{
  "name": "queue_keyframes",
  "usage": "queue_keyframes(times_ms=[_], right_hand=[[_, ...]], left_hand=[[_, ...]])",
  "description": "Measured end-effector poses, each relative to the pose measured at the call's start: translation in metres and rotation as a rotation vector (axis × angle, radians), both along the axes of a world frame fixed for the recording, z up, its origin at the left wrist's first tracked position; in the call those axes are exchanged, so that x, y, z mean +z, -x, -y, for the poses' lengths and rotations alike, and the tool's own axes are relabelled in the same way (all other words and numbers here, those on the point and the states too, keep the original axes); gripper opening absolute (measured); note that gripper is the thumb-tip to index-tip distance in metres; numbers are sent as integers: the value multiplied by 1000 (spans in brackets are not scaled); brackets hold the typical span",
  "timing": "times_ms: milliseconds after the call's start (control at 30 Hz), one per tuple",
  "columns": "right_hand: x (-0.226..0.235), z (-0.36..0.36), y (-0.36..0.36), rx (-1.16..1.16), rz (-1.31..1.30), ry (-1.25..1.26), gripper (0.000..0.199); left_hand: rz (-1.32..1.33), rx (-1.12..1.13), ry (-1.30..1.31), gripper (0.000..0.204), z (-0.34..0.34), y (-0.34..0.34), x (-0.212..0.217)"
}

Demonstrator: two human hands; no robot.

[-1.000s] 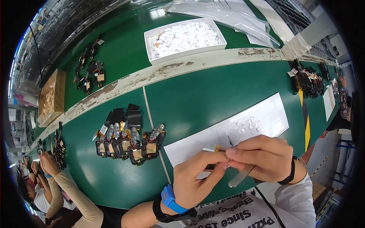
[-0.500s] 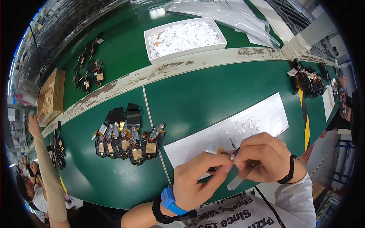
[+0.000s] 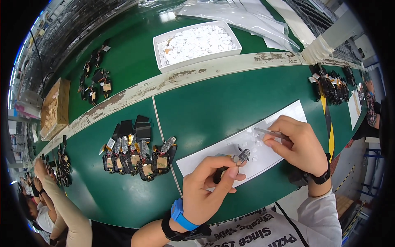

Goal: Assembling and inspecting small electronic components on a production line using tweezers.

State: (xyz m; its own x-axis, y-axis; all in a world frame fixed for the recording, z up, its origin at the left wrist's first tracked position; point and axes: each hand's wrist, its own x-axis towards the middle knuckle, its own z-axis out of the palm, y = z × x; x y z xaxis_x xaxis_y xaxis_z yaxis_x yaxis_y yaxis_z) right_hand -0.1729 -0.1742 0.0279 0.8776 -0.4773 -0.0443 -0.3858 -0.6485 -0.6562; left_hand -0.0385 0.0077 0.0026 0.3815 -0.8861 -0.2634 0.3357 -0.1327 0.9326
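Observation:
My left hand pinches a small black electronic assembly between thumb and fingers. A clear-and-silver part sticks out past the fingertips; most of the rest is hidden by the hand. My right hand is closed around slim grey tweezers, whose far end reaches over small white pieces on a white sheet. Whether the tip touches a piece is too blurred to tell. Left of my left hand, several similar black assemblies with tan pads and wires lie grouped on the green table.
Across a worn white ledge stands a white box of small white pieces. A cardboard box is at far left, near a co-worker's sleeved arm. More black assemblies lie at far right, by yellow-black tape.
My hands have moved apart. The right hand went up and right with the tweezers to the white pieces; the left stays nearby holding the assembly. The co-worker's arm at left has lowered.

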Motion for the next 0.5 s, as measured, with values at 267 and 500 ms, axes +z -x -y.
queue_keyframes(times_ms=[267, 500], right_hand=[[9, -13, -16, 17, 129, -668, 21], [-4, -2, -14, 144, 160, -920, 25]], left_hand=[[-118, -139, 36, 15, -2, -1, 2], [-165, -212, 34, 16, -1, 0, 2]])
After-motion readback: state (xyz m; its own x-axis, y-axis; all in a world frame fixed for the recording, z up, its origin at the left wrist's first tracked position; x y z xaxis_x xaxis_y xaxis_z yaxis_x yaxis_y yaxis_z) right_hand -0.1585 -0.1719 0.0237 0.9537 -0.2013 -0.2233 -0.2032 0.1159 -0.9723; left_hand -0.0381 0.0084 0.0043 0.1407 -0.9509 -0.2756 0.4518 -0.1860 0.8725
